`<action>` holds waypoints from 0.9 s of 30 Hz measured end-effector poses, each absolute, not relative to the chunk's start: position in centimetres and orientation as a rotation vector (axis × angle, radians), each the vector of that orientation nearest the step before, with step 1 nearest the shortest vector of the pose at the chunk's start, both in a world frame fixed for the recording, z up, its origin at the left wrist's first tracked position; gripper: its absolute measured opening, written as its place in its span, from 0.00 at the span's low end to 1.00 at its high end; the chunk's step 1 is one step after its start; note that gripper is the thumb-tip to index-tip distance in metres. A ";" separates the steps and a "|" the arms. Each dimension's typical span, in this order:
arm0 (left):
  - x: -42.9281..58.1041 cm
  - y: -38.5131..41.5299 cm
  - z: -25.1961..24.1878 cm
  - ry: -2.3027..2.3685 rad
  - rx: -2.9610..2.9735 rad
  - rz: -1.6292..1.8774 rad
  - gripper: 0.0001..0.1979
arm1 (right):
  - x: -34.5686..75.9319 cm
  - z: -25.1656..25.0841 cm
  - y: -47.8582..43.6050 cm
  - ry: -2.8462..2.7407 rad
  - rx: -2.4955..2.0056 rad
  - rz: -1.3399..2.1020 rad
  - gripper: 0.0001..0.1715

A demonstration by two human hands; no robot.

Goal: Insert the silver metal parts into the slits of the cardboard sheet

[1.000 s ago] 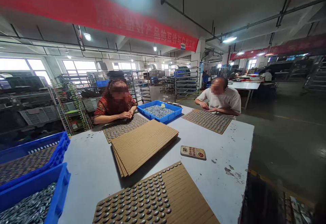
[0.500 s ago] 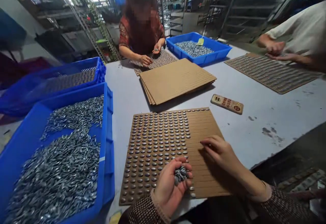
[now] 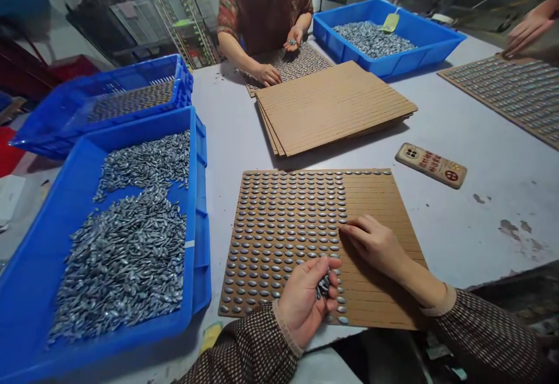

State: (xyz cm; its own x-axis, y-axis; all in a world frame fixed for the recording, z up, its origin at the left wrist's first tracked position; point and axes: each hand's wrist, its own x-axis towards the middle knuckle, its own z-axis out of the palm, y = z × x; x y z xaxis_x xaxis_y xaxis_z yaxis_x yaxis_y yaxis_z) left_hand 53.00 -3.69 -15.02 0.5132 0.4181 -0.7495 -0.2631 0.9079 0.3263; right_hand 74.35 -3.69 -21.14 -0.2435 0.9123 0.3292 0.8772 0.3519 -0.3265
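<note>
My left hand [image 3: 308,302] is cupped, its fingers curled around a handful of small grey metal oval pieces [image 3: 322,285]. It hovers over the lower part of a grooved cardboard sheet [image 3: 379,291]. Rows of the same shiny ovals [image 3: 279,221] cover the sheet's left part, and one row runs across the far edge. My right hand [image 3: 378,247] has thumb and fingers pinched together at the sheet, right at the end of one of the middle rows. Whatever sits between those fingertips is hidden.
On the left stands a blue bin [image 3: 198,198] heaped with loose ovals; behind it is a blue crate [image 3: 56,122]. Stacked cardboard sheets [image 3: 336,105] and a phone [image 3: 431,164] lie beyond. Two people work across the table near another blue bin [image 3: 388,61].
The view has tilted downward. My right hand has moved from the bare grooves to the end of a row, touching the sheet. My left fingers have curled further over the ovals.
</note>
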 end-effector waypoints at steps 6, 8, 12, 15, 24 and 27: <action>52.8 -3.2 -14.7 0.933 0.173 0.440 0.14 | 74.8 -20.9 -3.6 -2.232 -1.591 0.118 0.16; 52.7 -3.1 -14.7 0.903 0.206 0.441 0.16 | 74.7 -20.7 -3.7 -2.208 -1.598 0.146 0.16; 52.5 -3.0 -14.9 0.917 0.253 0.446 0.16 | 73.5 -19.3 -4.6 -2.058 -1.591 0.236 0.13; 52.4 -2.9 -15.0 0.929 0.284 0.460 0.16 | 71.8 -17.4 -6.0 -1.880 -1.496 0.514 0.12; 52.5 -3.4 -15.1 0.884 0.332 0.505 0.14 | 69.3 -14.8 -7.5 -1.580 -1.455 0.967 0.08; 52.6 -3.5 -14.9 0.899 0.292 0.535 0.13 | 69.0 -14.9 -7.9 -1.642 -1.451 0.866 0.09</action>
